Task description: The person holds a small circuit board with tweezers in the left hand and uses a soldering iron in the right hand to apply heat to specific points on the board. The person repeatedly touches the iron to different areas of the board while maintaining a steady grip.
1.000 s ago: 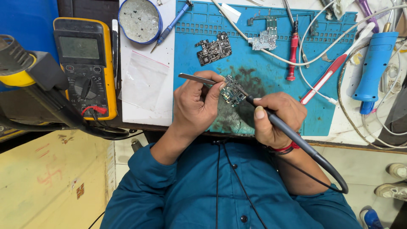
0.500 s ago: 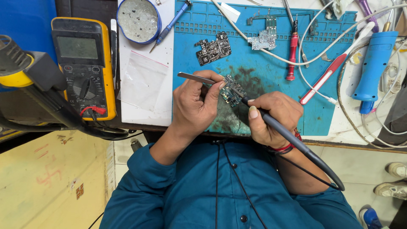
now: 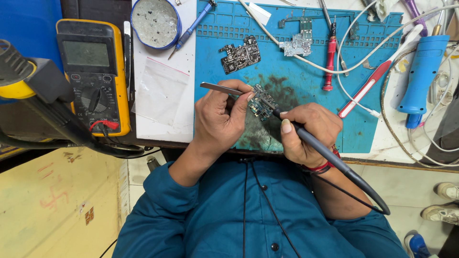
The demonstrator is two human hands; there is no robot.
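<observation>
My left hand (image 3: 219, 119) grips metal tweezers (image 3: 221, 88), their tips at a small circuit board (image 3: 260, 103) on the blue work mat (image 3: 306, 71). In my right hand (image 3: 308, 133) I hold a black soldering iron (image 3: 325, 150) like a pen, its tip touching the same board. The iron's cable loops down past my right wrist. Both hands rest close together over the mat's stained front part.
A yellow multimeter (image 3: 93, 71) lies at left beside a clear plastic bag (image 3: 160, 91) and a round tin (image 3: 155, 21). Two more circuit boards (image 3: 240, 55), a red screwdriver (image 3: 329, 55), a blue hot-air handle (image 3: 423, 71) and white cables lie on the bench.
Both hands stay on the board; the soldering iron tip and tweezers have shifted only slightly.
</observation>
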